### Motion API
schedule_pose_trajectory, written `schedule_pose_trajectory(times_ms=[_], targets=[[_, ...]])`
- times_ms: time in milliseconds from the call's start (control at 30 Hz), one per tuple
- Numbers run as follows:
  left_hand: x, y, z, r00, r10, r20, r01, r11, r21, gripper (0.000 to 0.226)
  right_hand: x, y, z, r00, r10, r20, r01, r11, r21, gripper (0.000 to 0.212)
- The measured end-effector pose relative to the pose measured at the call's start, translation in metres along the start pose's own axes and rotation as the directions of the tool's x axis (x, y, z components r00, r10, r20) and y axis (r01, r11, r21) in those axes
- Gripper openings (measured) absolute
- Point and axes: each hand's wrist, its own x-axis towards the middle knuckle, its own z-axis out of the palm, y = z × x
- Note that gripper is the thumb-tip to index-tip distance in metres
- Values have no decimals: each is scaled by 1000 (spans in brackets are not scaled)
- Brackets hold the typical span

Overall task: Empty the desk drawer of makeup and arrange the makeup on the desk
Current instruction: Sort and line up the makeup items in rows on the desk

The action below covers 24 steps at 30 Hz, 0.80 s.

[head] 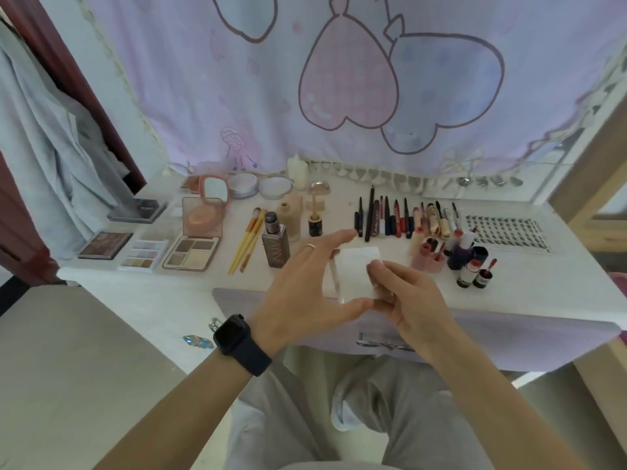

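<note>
Pinches white packet (356, 269) in right hand (407, 300), left hand (305, 283) thumb touching its edge, above desk (190, 300) bearing palettes (190, 249).

— What was hidden?
— The right hand (410, 300) covered the white packet's (356, 269) 5 o'clock corner, and the left hand (305, 290) hid its 9 o'clock edge.
— And beyond that?
— The drawer's (502, 334) handle partly vanished behind the right wrist. Lettering on the pencil row (390, 218) at 1 o'clock was too small to read.
</note>
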Motion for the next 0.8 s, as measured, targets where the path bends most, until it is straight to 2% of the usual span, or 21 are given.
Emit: schedule_pose_trajectory(times_ms=[67, 200, 300, 433, 567, 700, 800], targets=[[-4, 0, 4, 998, -54, -42, 52, 998, -41, 89, -4, -3, -2, 994, 101, 33, -105, 982, 159, 22], [-11, 4, 13, 989, -131, -72, 115, 974, -195, 80, -6, -1, -7, 972, 215, 91, -231, 944, 238, 20], [-14, 6, 17, 985, -150, -86, 128, 965, -228, 79, -7, 2, -6, 975, 212, 71, -220, 966, 133, 21], [-14, 4, 17, 989, -126, -73, 108, 971, -211, 79, -7, 2, -9, 985, 158, 65, -155, 987, -42, 41], [-12, 0, 16, 997, -65, -33, 59, 986, -153, 78, -10, -4, -9, 969, 187, 162, -175, 981, -83, 54], [-13, -1, 18, 1000, -30, 0, 29, 989, -145, 77, -10, -5, -9, 963, 198, 183, -178, 977, -119, 70], [-13, -1, 20, 1000, -28, 12, 29, 984, -175, 78, -10, -5, -9, 961, 213, 174, -198, 975, -102, 66]])
